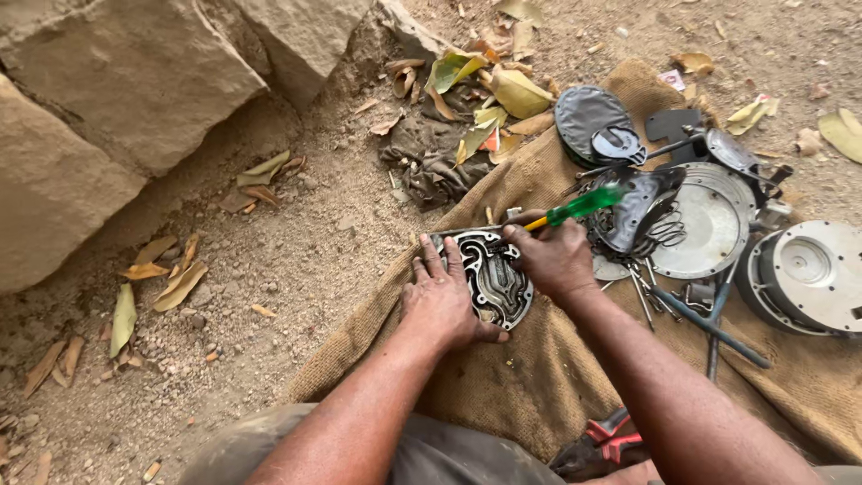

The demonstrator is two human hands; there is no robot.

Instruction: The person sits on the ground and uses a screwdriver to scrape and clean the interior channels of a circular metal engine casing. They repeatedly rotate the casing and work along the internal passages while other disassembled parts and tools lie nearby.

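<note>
At nine o'clock of the scene stood big sandstone blocks, with dry leaves scattered over the gritty dirt ground below them. My left hand lay near the centre, fingers spread flat and pressing down on the finned metal cover plate, thumb hooked under its near edge; it gripped nothing else. At three o'clock from that hand, my right hand was closed tight around a green-handled screwdriver, its handle poking out toward one o'clock while the tip, hidden under my fingers, met the plate's upper edge. I judged the job to be mid-way: the plate was already off whatever it belonged to and lay alone on the burlap sacking, so stripping down looked largely done, while the work on the plate itself was not finished. Farther toward three o'clock sat loose parts: a dark gasket-like disc, a round metal plate, a larger round aluminium housing, and a T-handled wrench. A red-and-black tool lay at five o'clock, just beside my right forearm. All of it was outdoors, on bare earth.
</note>
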